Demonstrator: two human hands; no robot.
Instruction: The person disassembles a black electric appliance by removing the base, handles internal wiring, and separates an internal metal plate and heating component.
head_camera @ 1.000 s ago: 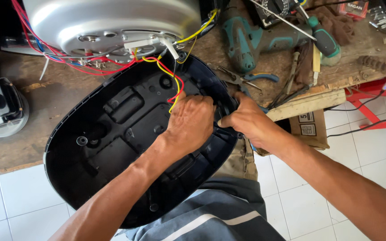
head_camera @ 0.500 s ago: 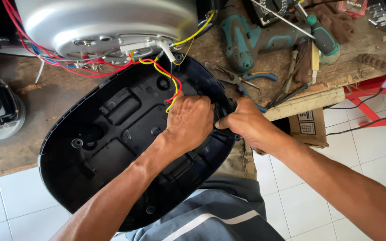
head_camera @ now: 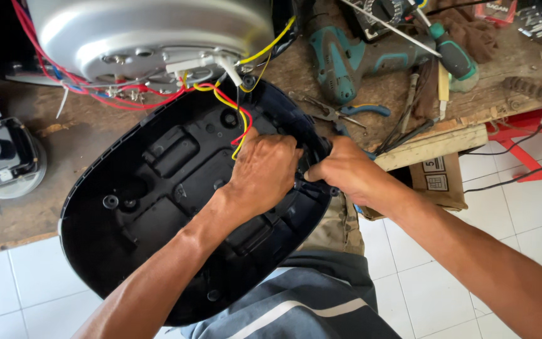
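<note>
Mid-fitting: left hand (head_camera: 265, 172) pressed flat inside glossy black oval plastic housing (head_camera: 158, 201), tilted against worn wooden desk (head_camera: 45, 207); right hand (head_camera: 346, 172) pinching its rim. Next probably needs steady, even pressure.

A brown cardboard box (head_camera: 437, 182) with pale square labels sits under the bench edge.
</note>
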